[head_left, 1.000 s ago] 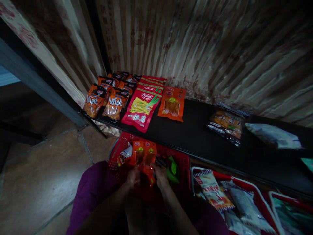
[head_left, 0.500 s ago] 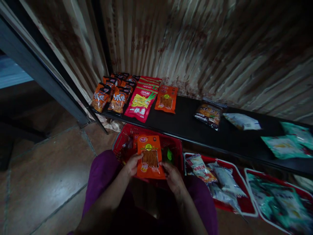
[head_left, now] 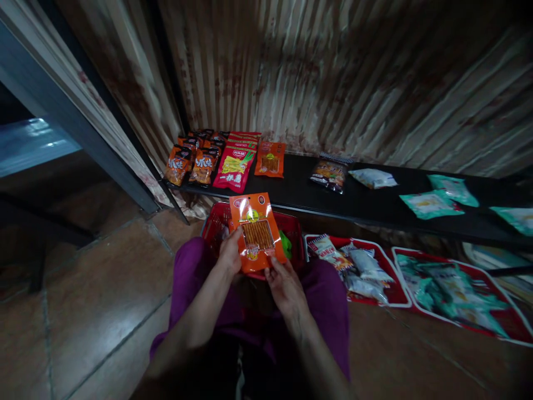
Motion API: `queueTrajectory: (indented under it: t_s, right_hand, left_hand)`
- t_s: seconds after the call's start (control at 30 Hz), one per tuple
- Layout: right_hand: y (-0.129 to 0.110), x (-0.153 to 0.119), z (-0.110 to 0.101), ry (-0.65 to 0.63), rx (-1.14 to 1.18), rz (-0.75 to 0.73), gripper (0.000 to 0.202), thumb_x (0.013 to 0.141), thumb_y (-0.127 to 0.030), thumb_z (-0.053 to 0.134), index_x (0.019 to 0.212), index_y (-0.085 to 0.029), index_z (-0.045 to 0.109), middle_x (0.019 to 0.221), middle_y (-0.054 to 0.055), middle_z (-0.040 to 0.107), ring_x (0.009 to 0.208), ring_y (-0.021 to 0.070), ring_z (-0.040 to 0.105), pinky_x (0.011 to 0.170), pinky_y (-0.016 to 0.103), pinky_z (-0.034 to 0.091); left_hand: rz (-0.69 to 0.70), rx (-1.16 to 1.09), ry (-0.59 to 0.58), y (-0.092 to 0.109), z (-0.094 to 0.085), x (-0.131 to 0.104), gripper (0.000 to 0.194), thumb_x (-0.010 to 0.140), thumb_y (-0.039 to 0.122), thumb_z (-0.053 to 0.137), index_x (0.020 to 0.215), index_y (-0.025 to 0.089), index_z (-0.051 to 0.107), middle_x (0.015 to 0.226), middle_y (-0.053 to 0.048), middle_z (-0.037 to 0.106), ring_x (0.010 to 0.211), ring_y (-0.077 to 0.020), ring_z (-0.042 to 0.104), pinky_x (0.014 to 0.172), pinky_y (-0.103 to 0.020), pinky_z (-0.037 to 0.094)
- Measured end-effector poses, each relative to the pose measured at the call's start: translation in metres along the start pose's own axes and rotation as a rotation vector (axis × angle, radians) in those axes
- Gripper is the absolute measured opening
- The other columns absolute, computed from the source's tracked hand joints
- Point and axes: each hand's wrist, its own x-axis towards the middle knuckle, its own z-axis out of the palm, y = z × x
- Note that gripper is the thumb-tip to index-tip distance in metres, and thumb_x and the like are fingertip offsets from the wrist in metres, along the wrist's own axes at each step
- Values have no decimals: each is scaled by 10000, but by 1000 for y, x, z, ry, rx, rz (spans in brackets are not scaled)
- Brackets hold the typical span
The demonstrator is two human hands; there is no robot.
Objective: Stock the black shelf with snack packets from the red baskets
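An orange snack packet (head_left: 257, 233) with a clear window showing brown sticks is held up between my hands, tilted a little. My left hand (head_left: 231, 251) grips its left edge, fingers closed. At the lower right corner, my right hand (head_left: 285, 280) pinches the packet. Behind and below it is a red basket (head_left: 293, 225), partly hidden, with a green packet (head_left: 285, 243) inside. A similar orange packet (head_left: 270, 160) lies on the black shelf (head_left: 287, 191), beside red-pink packets (head_left: 235, 166).
Black-and-orange packets (head_left: 204, 165) fill the shelf's left end. Farther right lie a brown packet (head_left: 330, 172), a white packet (head_left: 373, 178) and several green ones (head_left: 431, 204). Two red baskets (head_left: 400, 289) of packets stand below. A metal post (head_left: 104, 133) rises at left.
The orange packet has come up and toward the shelf in both hands, and now tilts. The camera view has shifted, so the shelf goods and baskets appear farther left.
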Motion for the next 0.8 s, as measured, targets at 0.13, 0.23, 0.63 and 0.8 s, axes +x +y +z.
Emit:
queueTrajectory:
  t_s: [0.13, 0.23, 0.63, 0.8]
  right_hand:
    - [-5, -27, 16, -116, -3, 13, 260, 519, -167, 825, 705, -232, 656, 757, -61, 703, 649, 76, 637, 588, 177, 519]
    - [-6, -43, 29, -135, -47, -5, 271, 501, -171, 837, 706, -218, 667, 741, -50, 704, 649, 79, 634, 575, 172, 510]
    - [-7, -76, 47, -85, -83, -193, 279, 492, -166, 828, 715, -195, 664, 716, -36, 712, 645, 106, 641, 628, 230, 518]
    - [-4, -79, 50, -34, -28, -258, 315, 472, -157, 829, 744, -197, 674, 743, -23, 713, 660, 120, 644, 627, 242, 519]
  left_hand:
    - [38, -7, -42, 17, 14, -27, 252, 778, 296, 597, 972, 136, 602, 914, -73, 699, 855, -213, 664, 848, -411, 504]
    - [60, 4, -98, 28, 23, -44, 254, 780, 286, 588, 970, 119, 611, 940, -90, 698, 919, -221, 652, 874, -388, 495]
    - [-77, 19, -286, 53, 33, -81, 250, 783, 287, 557, 967, 128, 614, 975, -89, 694, 995, -253, 623, 896, -417, 475]
    - [-59, 76, -424, 48, 29, -97, 301, 620, 94, 627, 918, 140, 612, 901, -50, 702, 990, -239, 625, 918, -376, 452]
